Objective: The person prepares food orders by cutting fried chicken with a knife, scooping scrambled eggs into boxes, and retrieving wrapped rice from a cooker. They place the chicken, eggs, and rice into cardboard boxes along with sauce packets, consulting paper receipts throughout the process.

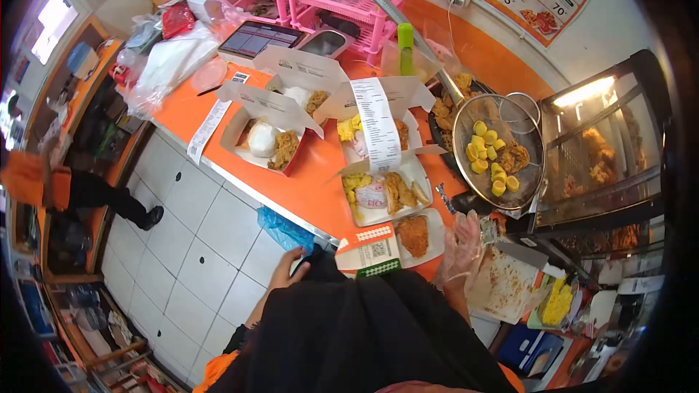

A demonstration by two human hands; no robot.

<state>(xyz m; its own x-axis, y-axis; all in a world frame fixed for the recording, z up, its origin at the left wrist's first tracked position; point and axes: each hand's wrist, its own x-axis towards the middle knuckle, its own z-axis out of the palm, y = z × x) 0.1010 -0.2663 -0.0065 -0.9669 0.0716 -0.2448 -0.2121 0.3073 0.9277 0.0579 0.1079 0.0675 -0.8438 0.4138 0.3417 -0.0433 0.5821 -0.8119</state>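
My left hand (287,271), bare, is low beside the counter's front edge, its visible fingers apart and holding nothing I can see. Close by it hangs a blue plastic bag (284,229). My right hand (460,251) wears a clear plastic glove, fingers stretched out, with nothing visible in it. Just left of that hand lies an open box with a piece of fried chicken (413,236) inside. Behind it, another open box (386,213) holds yellow rice, a wrapped packet and chicken pieces. A long printed receipt (376,124) lies across the boxes behind.
A mesh strainer (466,182) with yellow rounds and fried chicken rests over a dark pan. At right stands a lit display cabinet (597,153). Further back are an open box with white rice (262,140), a tablet (261,39) and pink racks (324,11). Another person (44,182) stands at left.
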